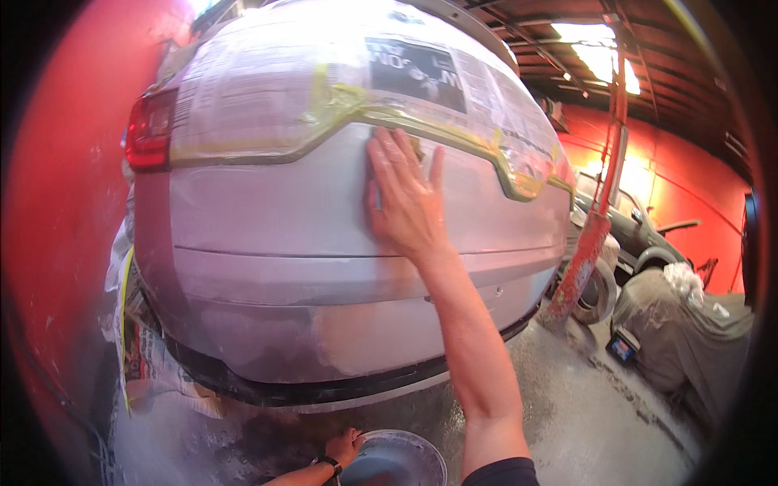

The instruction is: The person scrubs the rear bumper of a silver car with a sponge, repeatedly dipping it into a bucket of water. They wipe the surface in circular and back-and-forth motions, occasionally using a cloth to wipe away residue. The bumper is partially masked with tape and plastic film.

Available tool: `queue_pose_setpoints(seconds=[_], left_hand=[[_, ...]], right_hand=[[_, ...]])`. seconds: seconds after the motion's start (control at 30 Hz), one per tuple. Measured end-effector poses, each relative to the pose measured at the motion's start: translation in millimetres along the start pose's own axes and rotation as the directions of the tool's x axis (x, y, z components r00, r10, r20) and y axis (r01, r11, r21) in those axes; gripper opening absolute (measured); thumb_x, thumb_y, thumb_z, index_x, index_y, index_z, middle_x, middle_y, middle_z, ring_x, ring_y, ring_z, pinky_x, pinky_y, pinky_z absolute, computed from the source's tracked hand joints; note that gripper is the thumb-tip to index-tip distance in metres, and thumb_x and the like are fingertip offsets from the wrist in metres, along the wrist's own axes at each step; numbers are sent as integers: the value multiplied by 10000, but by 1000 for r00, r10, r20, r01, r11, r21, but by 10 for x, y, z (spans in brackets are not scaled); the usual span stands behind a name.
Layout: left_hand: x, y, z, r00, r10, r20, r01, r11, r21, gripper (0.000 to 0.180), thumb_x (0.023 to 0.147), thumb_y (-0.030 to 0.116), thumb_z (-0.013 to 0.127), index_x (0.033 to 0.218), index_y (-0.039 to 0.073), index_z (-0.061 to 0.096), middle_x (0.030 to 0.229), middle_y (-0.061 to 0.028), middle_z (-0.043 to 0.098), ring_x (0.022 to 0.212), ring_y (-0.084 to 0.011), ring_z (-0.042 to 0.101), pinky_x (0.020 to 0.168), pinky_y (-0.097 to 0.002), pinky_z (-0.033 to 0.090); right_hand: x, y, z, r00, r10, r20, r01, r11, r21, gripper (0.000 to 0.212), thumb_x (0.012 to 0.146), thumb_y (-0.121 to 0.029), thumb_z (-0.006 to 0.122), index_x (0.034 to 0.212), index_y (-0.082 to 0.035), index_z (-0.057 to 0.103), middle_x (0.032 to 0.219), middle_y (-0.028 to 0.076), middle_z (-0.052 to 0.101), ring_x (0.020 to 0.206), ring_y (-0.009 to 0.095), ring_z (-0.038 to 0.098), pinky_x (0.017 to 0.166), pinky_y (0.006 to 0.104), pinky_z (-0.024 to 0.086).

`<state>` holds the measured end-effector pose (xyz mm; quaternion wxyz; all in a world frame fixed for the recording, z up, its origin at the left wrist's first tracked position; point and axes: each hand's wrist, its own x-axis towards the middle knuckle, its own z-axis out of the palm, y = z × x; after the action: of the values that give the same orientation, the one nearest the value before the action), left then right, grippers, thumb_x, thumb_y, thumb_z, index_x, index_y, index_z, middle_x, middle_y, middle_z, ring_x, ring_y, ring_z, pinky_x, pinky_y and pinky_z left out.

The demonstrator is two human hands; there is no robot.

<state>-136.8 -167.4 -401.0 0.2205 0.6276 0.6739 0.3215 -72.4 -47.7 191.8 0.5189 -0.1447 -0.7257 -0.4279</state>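
Note:
My right hand (403, 193) lies flat against the pale grey rear panel of a car (267, 202), just under the taped edge. A small brown piece of what looks like sandpaper (416, 149) shows between its fingers and thumb, pressed to the panel. Most of that piece is hidden by the hand. Low in the view, my left hand (345, 447) grips the rim of a round metal basin (442, 462); a dark band circles that wrist. The basin's lower part is cut off by the picture's edge. Yellow masking tape (348, 99) borders the panel above.
Newspaper and plastic sheeting (251, 89) cover the car's upper part. A red tail light (151, 130) sits at its left corner, beside a red wall (65, 202). Rightward stand a red post (585, 263), a tyre (598, 292), a draped grey cover (673, 324) and a small battery-like box (622, 347).

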Motion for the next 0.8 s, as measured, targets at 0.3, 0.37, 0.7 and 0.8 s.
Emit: queue_pose_setpoints(seconds=[0.3,0.37,0.7,0.8], left_hand=[[80,-71,241,999,44,-11,-45,998,-51,431,1031,493,599,1203,98,598,1175,-83,773,1027,-386,724,844,-531,577],[108,-115,254,998,58,-10,-58,998,-34,441,1032,505,593,1198,97,598,1158,-97,773,1013,-392,727,838,-535,578],[44,-170,238,1000,22,-14,-23,998,-59,436,1029,498,597,1204,99,595,1109,-117,772,964,-420,725,807,-560,581],[80,-122,269,998,46,-31,-47,998,-40,430,1027,478,609,1230,99,594,1112,-114,772,964,-417,726,808,-557,582]], right_hand=[[-909,1187,-131,873,487,14,-485,871,-82,536,1063,-199,480,1588,-97,446,1664,123,414,1558,340,355,1222,716,171],[-920,1098,-40,845,535,-9,-534,841,-82,525,1100,-229,443,1591,-43,429,1665,164,402,1560,378,338,1219,706,178],[-456,298,50,954,298,28,-295,952,-86,563,1079,-242,474,1561,42,404,1639,233,402,1540,387,357,1211,712,191],[-785,1068,-25,782,623,6,-623,781,42,556,1066,-218,501,1559,24,418,1633,226,413,1528,380,376,1208,712,199]])
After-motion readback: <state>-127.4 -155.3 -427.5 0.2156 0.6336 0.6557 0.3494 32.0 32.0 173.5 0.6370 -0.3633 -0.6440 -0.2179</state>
